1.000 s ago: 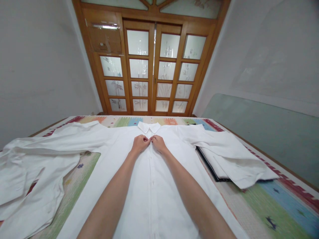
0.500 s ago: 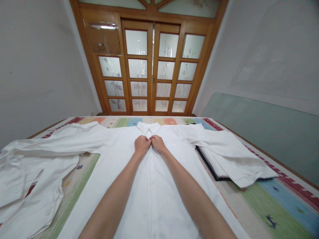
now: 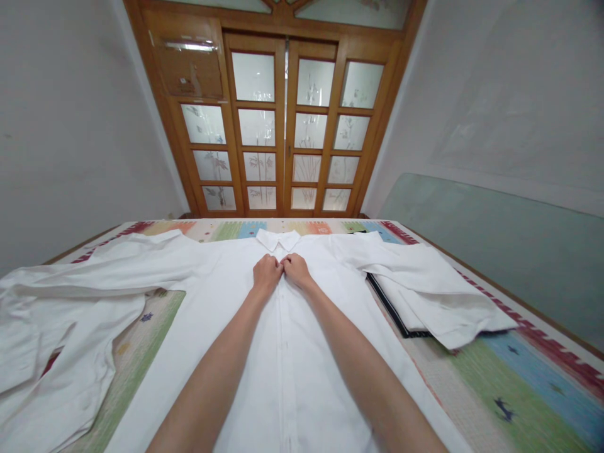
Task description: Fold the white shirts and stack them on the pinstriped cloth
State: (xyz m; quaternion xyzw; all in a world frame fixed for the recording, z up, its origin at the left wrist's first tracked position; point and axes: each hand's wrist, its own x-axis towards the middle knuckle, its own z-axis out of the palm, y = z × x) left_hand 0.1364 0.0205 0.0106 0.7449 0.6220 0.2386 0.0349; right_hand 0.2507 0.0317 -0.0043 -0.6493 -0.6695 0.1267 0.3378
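A white long-sleeved shirt (image 3: 207, 321) lies spread front side up, its collar (image 3: 278, 240) at the far end and its sleeves out to both sides. Just below the collar, my left hand (image 3: 267, 272) pinches the front placket. Against it, my right hand (image 3: 297, 270) pinches the same strip from the other side, and the fingertips of both hands meet. Whatever button sits between the fingers is hidden. Down the middle, the placket (image 3: 284, 352) runs toward me between my forearms.
Under the shirt is a patterned bedspread (image 3: 476, 390) with coloured stripes. Folded white and black cloth (image 3: 394, 305) lies partly under the right sleeve. A pale green headboard-like panel (image 3: 472, 239) stands along the right. Wooden glazed doors (image 3: 287, 151) are at the far end.
The view has shifted slightly, so everything sits a little further left. Both hands stay pinched at the same spot on the placket.
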